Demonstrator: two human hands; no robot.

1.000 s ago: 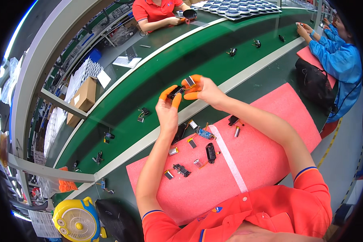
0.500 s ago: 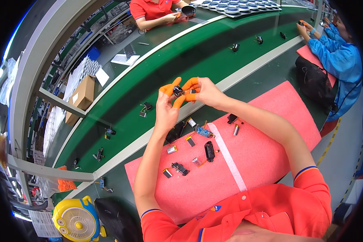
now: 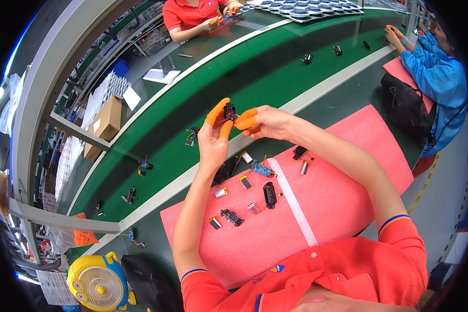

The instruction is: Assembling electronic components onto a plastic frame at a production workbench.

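Note:
A small black plastic housing with wires [image 3: 230, 111] is held up over the near edge of the green belt. My left hand [image 3: 216, 132], in orange finger covers, grips it between thumb and fingers. My right hand [image 3: 257, 122], also in orange covers, is closed in a pinch right beside the housing, at its wires. What lies between the right fingertips is too small to make out. Below on the pink foam mat [image 3: 327, 156] lie a blue circuit board [image 3: 261, 169], a black housing [image 3: 270, 195], another black part with wires [image 3: 232, 217] and several small batteries [image 3: 245, 181].
The green conveyor belt [image 3: 265, 78] carries several black assemblies [image 3: 308, 59]. A yellow fan [image 3: 100, 283] stands at lower left by a black bag [image 3: 148, 278]. Across the belt works a person in red [image 3: 192, 18]; another in blue [image 3: 434, 78] sits at right.
The housing has turned more upright in my left hand. My right hand has dropped slightly and its fingers have drawn together. Assemblies on the belt have shifted right and away.

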